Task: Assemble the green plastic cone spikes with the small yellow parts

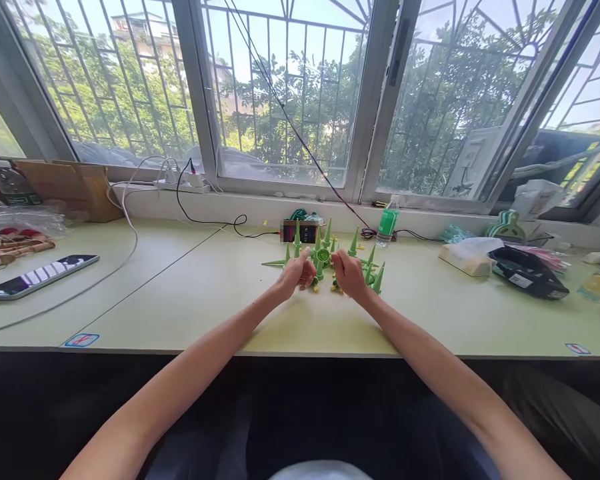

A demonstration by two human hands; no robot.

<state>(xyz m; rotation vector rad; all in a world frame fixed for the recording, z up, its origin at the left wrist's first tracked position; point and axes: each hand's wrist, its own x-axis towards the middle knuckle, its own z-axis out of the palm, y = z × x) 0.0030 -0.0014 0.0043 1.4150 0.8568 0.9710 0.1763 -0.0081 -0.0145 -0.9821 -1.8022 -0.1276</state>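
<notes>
My left hand [299, 272] is closed, fingers curled and thumb on top, at the left of a round green cup-like piece [323, 256]. What its fingers pinch, if anything, is too small to make out. From the right, my right hand [349, 270] closes its fingertips at the edge of that round piece. Around both hands stand several green cone-shaped spikes [353, 243], mostly upright. One green spike [274, 263] lies on its side, left of my left hand. Small green and yellow bits [336, 285] lie beneath my hands, partly hidden.
Behind the spikes stands a dark device with a lit display [307, 233], a cable running to it. A green-labelled bottle [388, 222] is at the back. A tissue pack [466, 256] and black case [527, 272] lie right; a phone [40, 277] lies left on the table [180, 293].
</notes>
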